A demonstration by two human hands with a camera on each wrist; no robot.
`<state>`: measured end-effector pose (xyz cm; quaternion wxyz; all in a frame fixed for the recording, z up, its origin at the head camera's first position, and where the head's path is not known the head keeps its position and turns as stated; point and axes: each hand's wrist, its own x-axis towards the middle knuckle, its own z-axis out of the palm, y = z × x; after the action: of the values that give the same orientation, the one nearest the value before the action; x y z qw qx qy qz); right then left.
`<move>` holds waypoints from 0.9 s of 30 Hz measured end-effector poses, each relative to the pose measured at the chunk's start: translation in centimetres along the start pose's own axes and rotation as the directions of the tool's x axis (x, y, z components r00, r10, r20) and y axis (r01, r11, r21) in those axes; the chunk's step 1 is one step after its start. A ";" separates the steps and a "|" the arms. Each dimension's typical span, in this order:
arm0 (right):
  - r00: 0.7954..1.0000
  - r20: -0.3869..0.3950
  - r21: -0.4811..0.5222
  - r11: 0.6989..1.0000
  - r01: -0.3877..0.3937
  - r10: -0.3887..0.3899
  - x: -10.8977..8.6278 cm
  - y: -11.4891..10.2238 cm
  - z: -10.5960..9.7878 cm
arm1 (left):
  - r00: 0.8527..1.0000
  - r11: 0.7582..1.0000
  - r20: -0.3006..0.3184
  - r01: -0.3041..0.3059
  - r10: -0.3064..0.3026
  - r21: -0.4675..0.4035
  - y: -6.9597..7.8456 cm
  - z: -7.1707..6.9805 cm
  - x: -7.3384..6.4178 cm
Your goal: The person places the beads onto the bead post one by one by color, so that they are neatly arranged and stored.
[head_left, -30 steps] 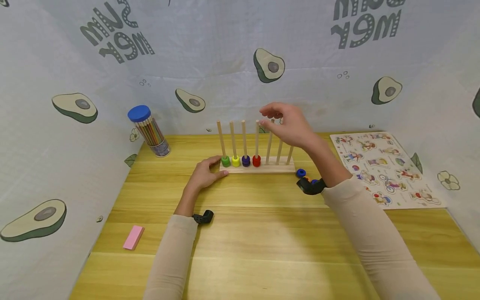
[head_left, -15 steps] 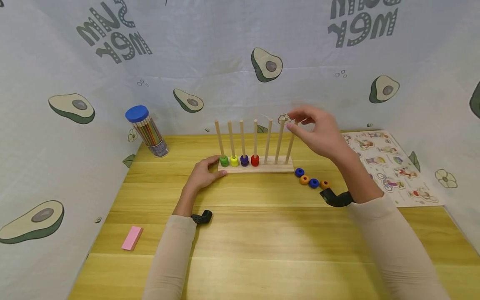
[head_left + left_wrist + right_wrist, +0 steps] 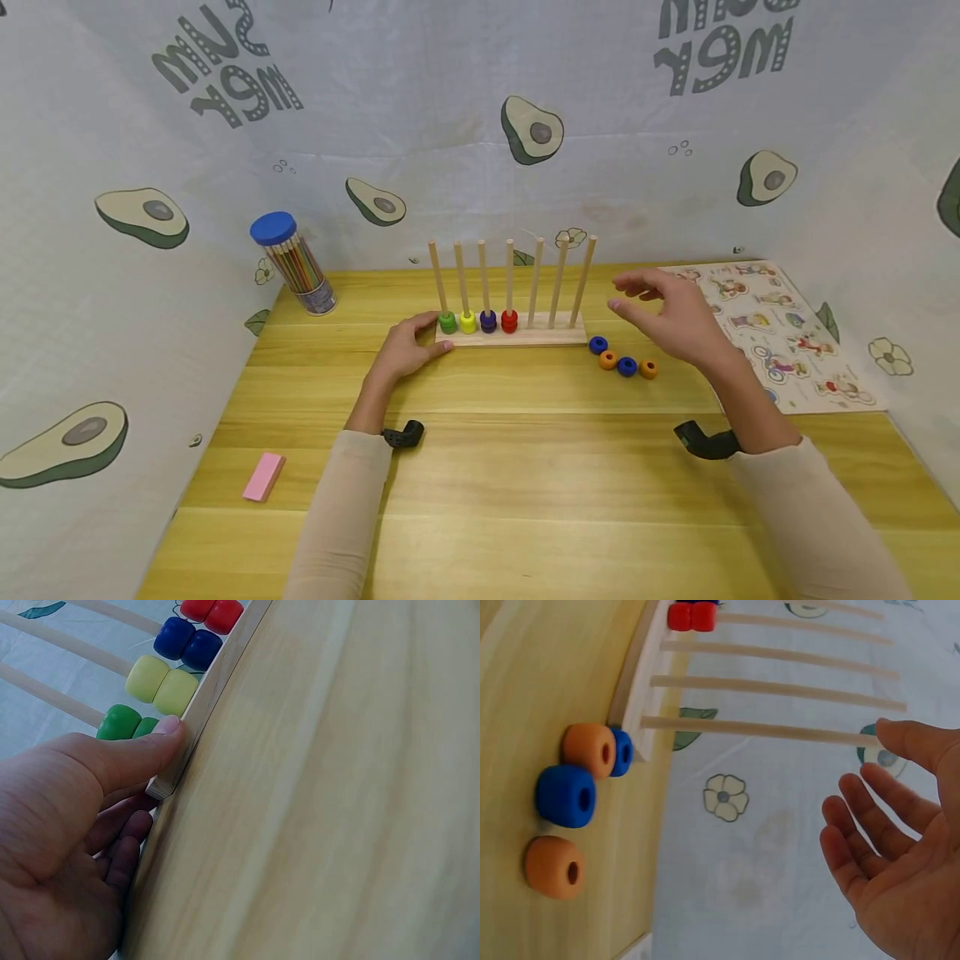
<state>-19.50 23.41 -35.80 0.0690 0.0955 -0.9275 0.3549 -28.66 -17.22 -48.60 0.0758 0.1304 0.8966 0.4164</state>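
A wooden peg rack point(image 3: 547, 337) stands upright on the table. From the left its pegs carry pairs of beads: green point(image 3: 447, 322), yellow point(image 3: 468, 322), dark blue point(image 3: 488, 322) and red point(image 3: 509, 322). The three pegs at the right end are bare. My left hand point(image 3: 405, 348) grips the rack's left end, its thumb on the front edge beside the green beads and the other fingers behind. Two blue beads point(image 3: 566, 796) and two orange beads point(image 3: 553, 867) lie loose off the rack's right end. Above and right of them hovers my right hand point(image 3: 671, 321), holding nothing, its fingers loosely bent.
At the back left stands a clear tub of coloured sticks point(image 3: 296, 265) with a blue lid. A pink block point(image 3: 264, 477) lies at the front left. On the right is a flat picture board point(image 3: 810, 350), partly behind my right arm. A printed cloth hangs behind the table.
My right hand has moved right and down, from over the rack's pegs to above the loose beads, which it now leaves uncovered. My left hand still holds the rack's end.
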 end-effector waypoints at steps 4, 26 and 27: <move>0.999 0.037 -0.013 0.999 -0.038 0.038 -1.2 1.7 0.6 | 1.000 1.000 0.002 -0.004 0.004 -0.004 0.0 0.0 0.0; 0.981 0.147 -0.010 0.992 -0.125 0.125 -4.1 6.3 2.6 | 1.000 1.000 0.004 0.008 -0.008 0.007 0.1 0.0 0.0; 0.980 0.151 -0.010 0.992 -0.127 0.127 -4.1 6.4 2.7 | 1.000 1.000 0.003 0.008 -0.008 0.007 0.1 -0.1 0.0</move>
<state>-17.15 26.83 -42.70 -0.0243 0.0628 -0.9342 0.3503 -28.66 -17.20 -48.50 0.0786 0.1277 0.8984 0.4129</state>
